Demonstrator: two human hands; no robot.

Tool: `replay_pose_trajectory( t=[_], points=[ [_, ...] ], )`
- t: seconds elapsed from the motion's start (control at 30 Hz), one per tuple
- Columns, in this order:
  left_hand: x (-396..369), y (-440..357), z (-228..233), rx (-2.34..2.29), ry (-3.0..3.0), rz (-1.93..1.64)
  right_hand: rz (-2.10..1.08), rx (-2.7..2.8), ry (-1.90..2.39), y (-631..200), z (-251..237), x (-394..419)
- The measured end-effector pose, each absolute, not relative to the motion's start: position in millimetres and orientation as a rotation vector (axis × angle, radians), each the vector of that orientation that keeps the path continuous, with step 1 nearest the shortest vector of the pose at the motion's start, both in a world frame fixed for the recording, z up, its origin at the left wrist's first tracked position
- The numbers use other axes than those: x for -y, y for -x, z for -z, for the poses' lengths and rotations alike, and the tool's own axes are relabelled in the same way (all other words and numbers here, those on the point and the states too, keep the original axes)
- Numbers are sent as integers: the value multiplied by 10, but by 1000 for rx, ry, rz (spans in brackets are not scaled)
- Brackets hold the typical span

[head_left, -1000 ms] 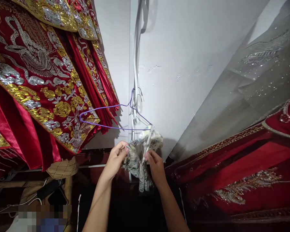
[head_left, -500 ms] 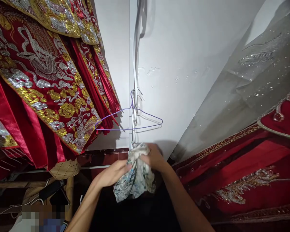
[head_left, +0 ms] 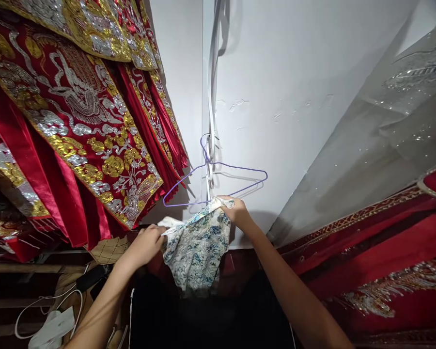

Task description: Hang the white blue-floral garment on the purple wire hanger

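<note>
Blue-and-white patterned cloth point(head_left: 199, 252) is pinched along its upper edge by the left hand point(head_left: 148, 244) and right hand point(head_left: 238, 212), near a purple hanger point(head_left: 207, 161).

Apparently a costume room or formalwear shop: embroidered red garment point(head_left: 94, 140), glittering pale fabric point(head_left: 396, 131).

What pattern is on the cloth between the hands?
The cloth has blue-green swirls on white, clearest in the current head view.

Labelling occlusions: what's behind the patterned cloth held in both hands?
Past the edges of the patterned cloth, the white wall shows above and a dark red surface at lower right. Anything directly behind the cloth is covered; can't tell.
</note>
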State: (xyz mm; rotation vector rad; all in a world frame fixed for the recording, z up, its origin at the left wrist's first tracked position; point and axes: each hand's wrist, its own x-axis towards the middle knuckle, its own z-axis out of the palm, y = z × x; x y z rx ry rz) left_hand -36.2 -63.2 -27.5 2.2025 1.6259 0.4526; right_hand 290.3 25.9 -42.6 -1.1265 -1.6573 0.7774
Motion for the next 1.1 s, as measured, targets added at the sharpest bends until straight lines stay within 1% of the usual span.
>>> replay_pose_trajectory(
  t=[0.07,0.13,0.2,0.27,0.37,0.5,0.67,0.8,0.9,1.03,1.1],
  points=[
    [523,412,306,-1643,-2206,-557,-711,1714,1091,-2979,371,-122],
    [421,408,269,-1561,-2223,-731,-642,1752,1095,-3026,284,-15],
    [349,375,163,-1467,-2242,-941,-592,1764,1117,-3038,200,54],
    [325,344,23,-1396,-2267,-1065,-570,1768,1125,-3024,141,89],
    [382,350,-148,-1325,-2314,-1045,-554,1778,1120,-2984,113,110],
    [540,442,-220,-1314,-2225,-1061,-533,1716,1179,-2935,143,117],
    [624,453,-329,-1319,-2101,-1174,-649,1692,1102,-2850,151,138],
    [480,210,-522,-1270,-2193,-1283,-703,1692,1068,-2717,86,237],
    [290,-26,-612,-1294,-2308,-1269,-712,1710,1077,-2674,20,322],
    [59,-162,-602,-1395,-2313,-1308,-717,1754,1078,-2881,-13,333],
    [-14,-134,-575,-1392,-2336,-1302,-668,1670,1120,-3084,-3,285]
  ],
)
